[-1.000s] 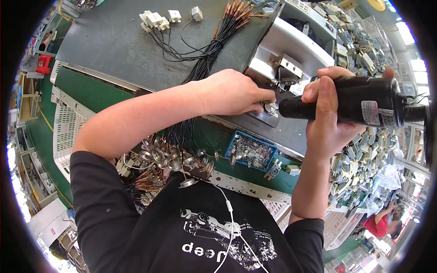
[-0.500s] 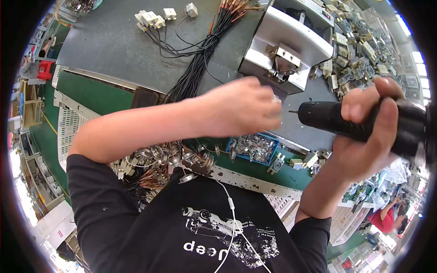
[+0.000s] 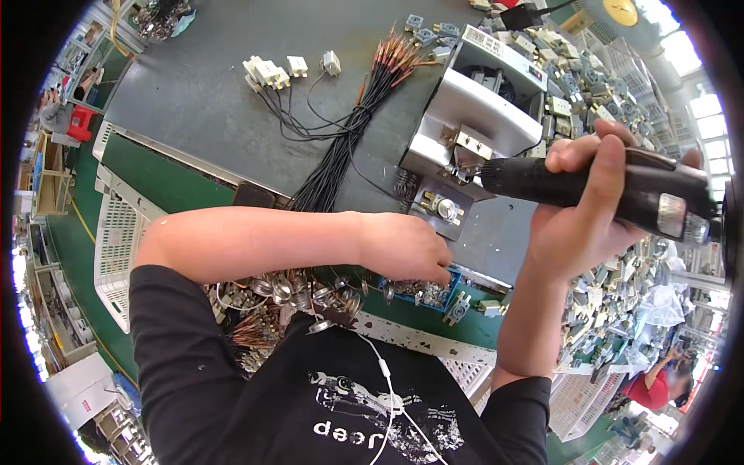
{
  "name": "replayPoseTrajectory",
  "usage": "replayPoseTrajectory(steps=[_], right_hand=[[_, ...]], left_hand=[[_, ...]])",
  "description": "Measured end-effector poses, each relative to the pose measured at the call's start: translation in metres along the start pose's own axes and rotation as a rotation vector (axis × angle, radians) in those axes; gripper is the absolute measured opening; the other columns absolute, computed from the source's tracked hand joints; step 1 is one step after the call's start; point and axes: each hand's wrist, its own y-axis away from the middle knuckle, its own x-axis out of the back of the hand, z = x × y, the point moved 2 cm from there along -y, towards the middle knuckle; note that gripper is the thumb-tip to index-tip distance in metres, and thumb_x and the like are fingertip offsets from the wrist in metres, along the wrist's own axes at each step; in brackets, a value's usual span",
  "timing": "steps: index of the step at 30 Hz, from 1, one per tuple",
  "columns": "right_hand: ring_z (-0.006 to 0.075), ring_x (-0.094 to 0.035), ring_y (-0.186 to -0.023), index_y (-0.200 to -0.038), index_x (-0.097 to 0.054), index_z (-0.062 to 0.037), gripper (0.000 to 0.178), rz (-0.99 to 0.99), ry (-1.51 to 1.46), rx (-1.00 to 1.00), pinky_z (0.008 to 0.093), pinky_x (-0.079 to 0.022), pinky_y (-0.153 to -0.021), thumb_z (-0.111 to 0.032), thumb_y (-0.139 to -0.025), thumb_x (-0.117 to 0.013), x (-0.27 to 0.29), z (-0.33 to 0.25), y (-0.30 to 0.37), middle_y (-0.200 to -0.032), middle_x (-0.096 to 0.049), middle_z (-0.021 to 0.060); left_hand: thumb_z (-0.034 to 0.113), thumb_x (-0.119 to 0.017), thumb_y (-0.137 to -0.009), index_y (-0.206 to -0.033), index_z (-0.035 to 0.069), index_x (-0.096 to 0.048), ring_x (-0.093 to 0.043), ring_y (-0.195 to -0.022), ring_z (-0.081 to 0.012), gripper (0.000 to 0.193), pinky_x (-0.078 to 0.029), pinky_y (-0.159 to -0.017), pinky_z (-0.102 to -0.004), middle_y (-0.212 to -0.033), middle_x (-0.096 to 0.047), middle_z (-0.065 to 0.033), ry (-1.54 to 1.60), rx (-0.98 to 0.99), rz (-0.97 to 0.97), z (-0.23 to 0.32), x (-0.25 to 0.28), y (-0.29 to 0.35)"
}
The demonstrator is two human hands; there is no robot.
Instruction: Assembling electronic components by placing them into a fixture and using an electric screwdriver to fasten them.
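My right hand [image 3: 581, 194] is wrapped round a black electric screwdriver [image 3: 535, 180]. Its nose points left and meets the front of a silver box-shaped machine [image 3: 480, 105], beside a small bracket; the bit tip is hidden there. My left hand [image 3: 407, 248], fingers bent and drawn together, is over a blue bin [image 3: 452, 287] of small metal parts. Whatever its fingertips pinch, if anything, is out of sight. Between the hands and the machine, a metal plate fixture [image 3: 438, 209] carries a thermostat-like part with a round silver disc [image 3: 446, 209] and brass-coloured terminals.
A bundle of black wires with copper-coloured ends [image 3: 349, 139] lies across the grey table, joined to white connectors [image 3: 267, 74]. Many grey and white connector pieces [image 3: 589, 93] are heaped at the right. Wired silver discs [image 3: 283, 291] sit near my body.
My left hand has drawn back toward me, from above the fixture to the blue bin, uncovering the fixture. The screwdriver has moved left and away from me, up to the silver machine.
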Motion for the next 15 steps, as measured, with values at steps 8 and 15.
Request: replayPoseTrajectory(steps=[8,15], right_hand=[[0.0151,-0.062,-0.061,-0.158,-0.008,-0.0170,0.082,0.013,-0.030,-0.015,0.0335,-0.055,-0.060,0.002,-0.097,-0.060,-0.011,0.014,0.003,-0.103,-0.066,0.0211],[0.0147,-0.062,-0.061,-0.159,-0.004,-0.0132,0.085,-0.012,-0.004,-0.085,0.0323,-0.055,-0.060,0.003,-0.097,-0.059,-0.023,0.016,0.003,-0.102,-0.066,0.0207]], left_hand=[[0.015,-0.061,-0.087,-0.096,0.007,-0.065,-0.065,-0.084,-0.0330,0.013,-0.053,-0.073,-0.0459,-0.084,-0.060,-0.0107,0.230,0.079,0.152,0.003,0.010,0.001],[0.016,-0.061,-0.089,-0.095,0.007,-0.065,-0.065,-0.078,-0.0345,0.011,-0.053,-0.069,-0.0465,-0.085,-0.062,-0.0117,0.269,0.187,0.122,0.009,0.016,0.005]])
